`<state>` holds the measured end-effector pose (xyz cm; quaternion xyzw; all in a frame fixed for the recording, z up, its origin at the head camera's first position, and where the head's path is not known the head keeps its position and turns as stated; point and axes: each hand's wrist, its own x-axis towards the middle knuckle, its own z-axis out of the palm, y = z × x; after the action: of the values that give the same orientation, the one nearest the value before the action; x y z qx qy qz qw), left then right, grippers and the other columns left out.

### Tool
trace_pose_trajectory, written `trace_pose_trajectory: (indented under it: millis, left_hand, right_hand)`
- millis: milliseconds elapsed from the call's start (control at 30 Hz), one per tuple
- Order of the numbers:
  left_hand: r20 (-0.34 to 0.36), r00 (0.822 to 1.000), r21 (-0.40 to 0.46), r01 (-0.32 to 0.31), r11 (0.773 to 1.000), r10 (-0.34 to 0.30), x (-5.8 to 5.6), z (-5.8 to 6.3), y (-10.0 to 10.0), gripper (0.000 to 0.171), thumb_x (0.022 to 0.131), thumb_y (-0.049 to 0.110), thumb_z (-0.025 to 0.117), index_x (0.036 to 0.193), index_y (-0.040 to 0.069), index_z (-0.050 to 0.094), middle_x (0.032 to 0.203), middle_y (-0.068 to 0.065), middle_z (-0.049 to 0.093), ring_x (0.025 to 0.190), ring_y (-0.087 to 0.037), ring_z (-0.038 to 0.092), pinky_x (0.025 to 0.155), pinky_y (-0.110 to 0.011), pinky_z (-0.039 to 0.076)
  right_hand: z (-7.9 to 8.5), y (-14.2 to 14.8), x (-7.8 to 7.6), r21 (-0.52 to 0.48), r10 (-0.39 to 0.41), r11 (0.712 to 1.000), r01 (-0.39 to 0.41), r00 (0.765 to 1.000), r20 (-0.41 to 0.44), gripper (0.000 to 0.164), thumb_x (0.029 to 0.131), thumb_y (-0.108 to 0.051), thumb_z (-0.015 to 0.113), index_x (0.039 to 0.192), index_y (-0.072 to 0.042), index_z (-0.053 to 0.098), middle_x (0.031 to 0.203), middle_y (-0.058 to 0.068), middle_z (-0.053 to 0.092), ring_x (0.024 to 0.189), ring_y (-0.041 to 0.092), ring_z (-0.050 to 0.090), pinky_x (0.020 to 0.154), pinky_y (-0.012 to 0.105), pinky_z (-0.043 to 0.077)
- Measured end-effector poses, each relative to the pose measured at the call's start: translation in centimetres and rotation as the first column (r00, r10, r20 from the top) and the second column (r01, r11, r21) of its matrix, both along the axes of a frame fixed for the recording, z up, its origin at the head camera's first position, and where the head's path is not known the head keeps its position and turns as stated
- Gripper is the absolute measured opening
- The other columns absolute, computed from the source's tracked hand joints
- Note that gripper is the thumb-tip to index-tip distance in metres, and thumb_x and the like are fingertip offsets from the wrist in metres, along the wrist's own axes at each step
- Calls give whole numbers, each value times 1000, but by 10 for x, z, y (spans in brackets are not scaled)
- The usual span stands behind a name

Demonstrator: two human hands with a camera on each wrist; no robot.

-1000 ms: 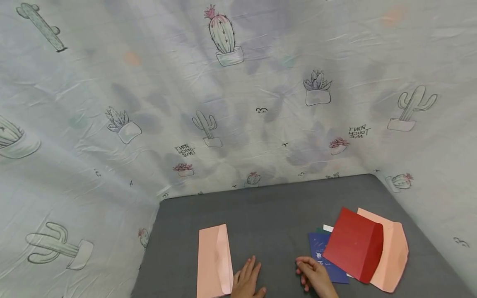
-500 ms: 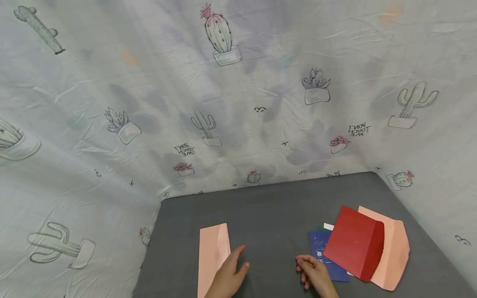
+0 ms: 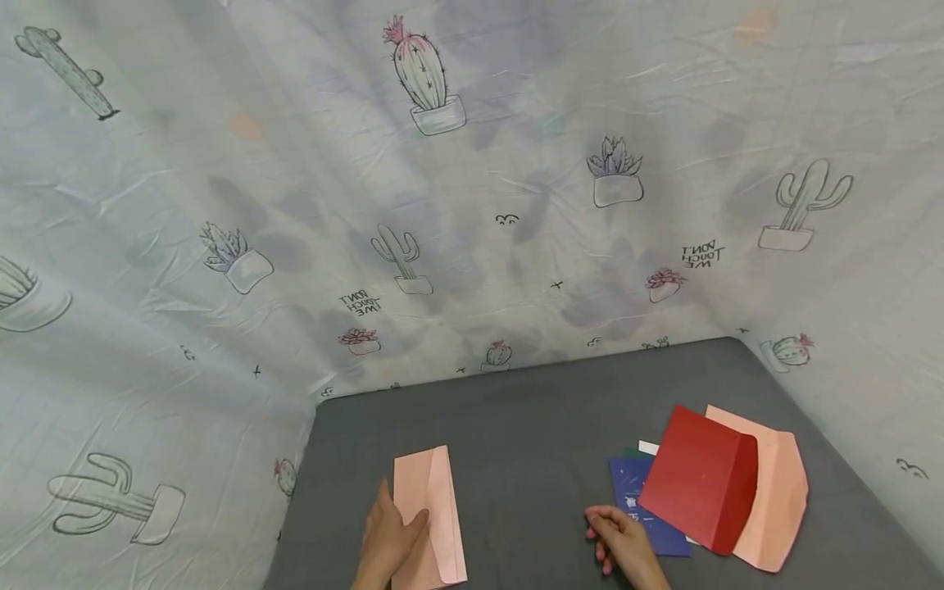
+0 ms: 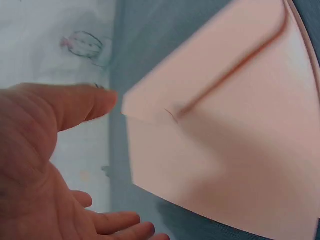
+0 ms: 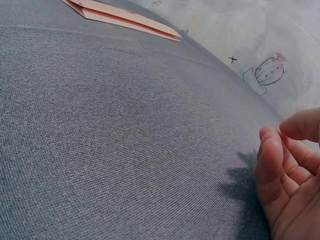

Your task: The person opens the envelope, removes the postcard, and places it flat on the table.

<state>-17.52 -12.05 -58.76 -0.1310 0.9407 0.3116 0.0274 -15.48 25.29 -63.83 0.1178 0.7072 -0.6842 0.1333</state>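
- The pink envelope [image 3: 442, 524], at lower centre of the frame, seems to be reached for by the left hand [image 3: 391, 537]; its grip is spread, nothing clamped.
- Next, an envelope edge would need to be pinched.
- The right hand [image 3: 623, 541], lower right, is held loosely curled around nothing.
- Counted at lower right: one more pink envelope [image 3: 782, 492], one red envelope [image 3: 696, 479], one blue card [image 3: 661, 537]; white and green pieces beneath are mostly covered.
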Motion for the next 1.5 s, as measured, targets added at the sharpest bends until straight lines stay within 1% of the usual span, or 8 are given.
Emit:
trace_pose_trajectory:
  millis: [167,400,533,733,900,1067,1300,1500]
  left_hand:
    - [65,998,-15,18,1000,-17,-1,-10,-4,113,83,42,80,152,-16,13,142,-49,38,125,-66,43,98,-73,40]
    - [61,997,-79,-40,996,45,-3,-16,1,114,87,60,67,154,-13,11,133,-45,46,109,-50,49,85,-62,45]
    - [94,993,-125,-53,991,65,-5,-16,8,126,79,68,72,155,-11,10,133,-42,43,109,-48,45,87,-61,43]
    - [102,993,-163,-47,985,64,-12,-25,11,129,68,57,86,155,-9,17,117,-31,47,98,-41,45,79,-54,42]
    - [120,991,-144,-50,988,68,-17,-27,10,134,65,52,90,155,-11,13,117,-34,43,98,-44,42,82,-56,40]
    - [113,991,-149,-51,988,68,-19,-24,11,138,64,53,91,154,-12,10,107,-32,42,93,-43,40,81,-55,38]
    - [103,994,-127,-30,991,43,-23,-35,0,145,64,62,88,155,-12,3,103,-30,41,88,-39,38,76,-51,38]
    - [98,995,-59,-29,998,35,-20,-38,-9,134,69,54,87,153,-15,8,110,-32,45,90,-36,40,76,-48,38]
  right_hand:
    - [-1,2,-1,5,-7,1000,7,1000,-3,38,101,-20,59,125,10,60,81,3,61,53,10,54,46,28,50]
    - [-4,-1,0,-15,-21,1000,21,1000,7,38,101,-22,60,124,9,60,81,2,61,53,10,54,45,27,50]
    - [-1,-3,1,-16,-30,999,30,1000,-5,38,101,-21,60,123,10,60,80,2,61,52,10,54,45,27,49]
    - [-3,-3,1,8,-40,999,40,999,6,38,101,-21,61,124,9,60,80,3,62,52,11,54,45,28,50]
    - [-4,-3,1,14,-34,999,34,999,14,38,101,-22,61,123,9,60,80,3,62,52,11,54,45,28,50]
    - [3,-3,2,4,-17,1000,17,1000,11,39,101,-22,60,123,10,59,79,2,61,53,10,54,46,26,50]
    - [5,-2,3,-14,-16,1000,16,1000,9,40,101,-22,60,124,11,58,80,2,61,54,10,55,46,26,50]
    - [3,-3,3,-22,-11,1000,11,1000,3,41,101,-22,59,123,12,57,80,2,60,54,10,55,46,26,50]
